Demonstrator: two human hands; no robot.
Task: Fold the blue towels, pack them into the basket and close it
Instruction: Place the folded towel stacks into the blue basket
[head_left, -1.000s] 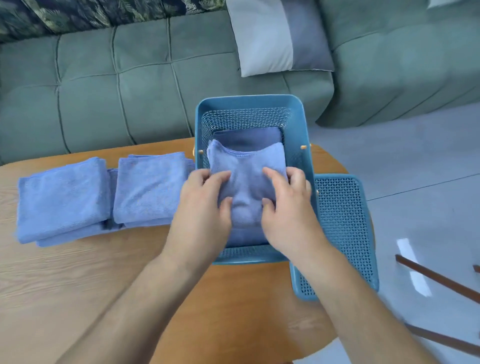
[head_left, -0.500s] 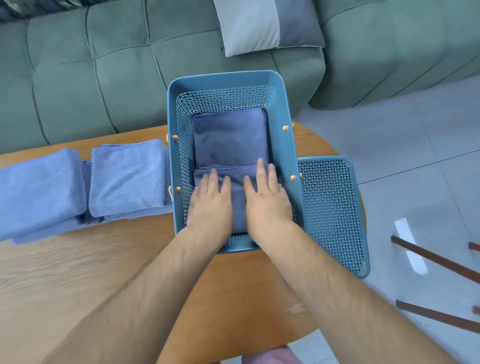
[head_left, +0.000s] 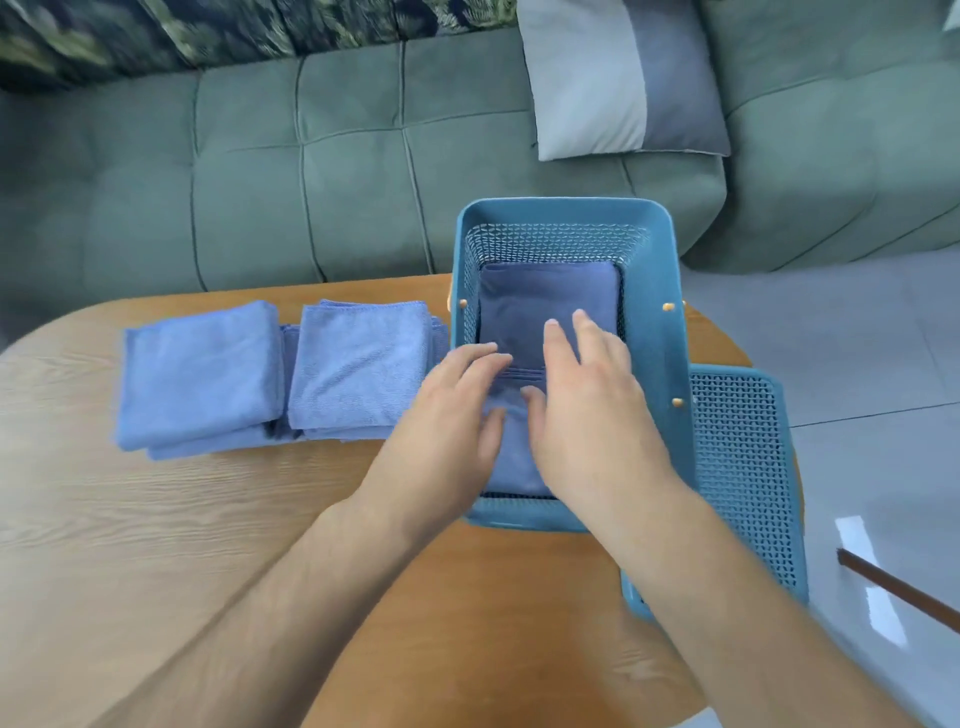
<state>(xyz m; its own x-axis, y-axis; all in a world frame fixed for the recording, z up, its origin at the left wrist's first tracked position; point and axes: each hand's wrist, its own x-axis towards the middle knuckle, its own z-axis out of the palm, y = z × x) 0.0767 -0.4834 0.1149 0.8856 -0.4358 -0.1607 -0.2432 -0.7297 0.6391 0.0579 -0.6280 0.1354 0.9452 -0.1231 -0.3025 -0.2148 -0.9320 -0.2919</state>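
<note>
Left hand (head_left: 452, 415) lifted, wooden table (head_left: 156, 545), green sofa (head_left: 311, 182)

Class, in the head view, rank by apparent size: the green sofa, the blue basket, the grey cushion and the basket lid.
1. green sofa, spanning the frame.
2. blue basket.
3. grey cushion and basket lid: not ranked; similar visible area, the cushion cut off at the top edge, the lid partly hidden by the basket.

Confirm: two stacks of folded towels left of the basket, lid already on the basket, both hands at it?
Wrong on the lid: the head view shows it lying flat right of the basket, which is open. The rest holds: two towel stacks left of it, left hand and right hand at it.
</note>
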